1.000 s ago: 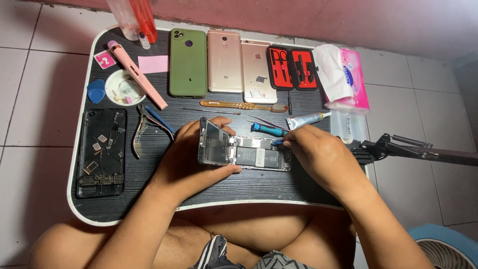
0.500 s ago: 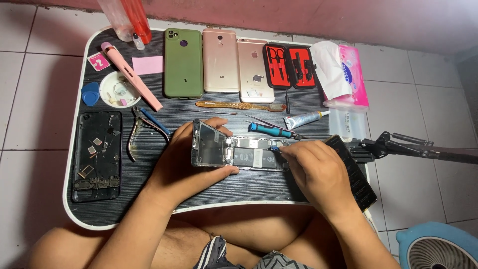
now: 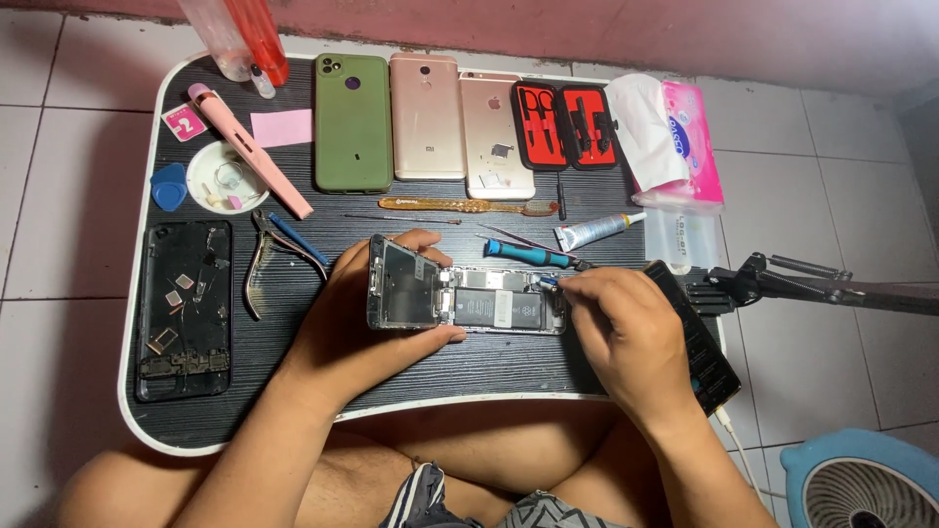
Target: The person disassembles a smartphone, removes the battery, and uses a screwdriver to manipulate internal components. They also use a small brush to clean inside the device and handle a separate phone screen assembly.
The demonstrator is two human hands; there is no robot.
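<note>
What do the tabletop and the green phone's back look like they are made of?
Tabletop: likely laminate or plastic, matte black with a fine wood-grain line pattern and a white edge band. Green phone: its back looks like a soft matte case, perhaps silicone or rubber, showing no glare; not certain.

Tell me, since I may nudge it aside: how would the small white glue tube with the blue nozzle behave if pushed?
The white glue tube looks light and should slide easily on the black tabletop. Its round body may roll. The tapered nozzle end would probably make it curve, not roll straight.
</note>
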